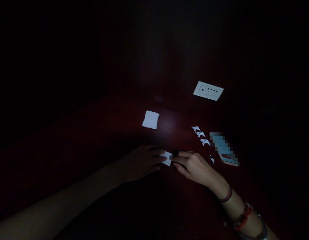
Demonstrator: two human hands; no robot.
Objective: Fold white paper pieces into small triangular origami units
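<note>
A small folded piece of white paper (167, 162) lies on the dark red table between my hands. My left hand (141, 161) comes in from the left, palm down, with its stretched fingers resting on the paper's left part. From the right, my right hand (194, 165) touches the paper's right edge with its index fingertip. Its thumb is held apart below, and the other fingers bend slightly. Neither hand grips the paper. Beyond them sits a stack of white paper squares (150, 120).
Several small folded paper pieces (200, 134) form a row at the right. Tiny white scraps (212, 159) lie below them, beside a phone (228, 158) with a blurred screen. A white power socket (208, 90) is on the back wall. The surroundings are very dark.
</note>
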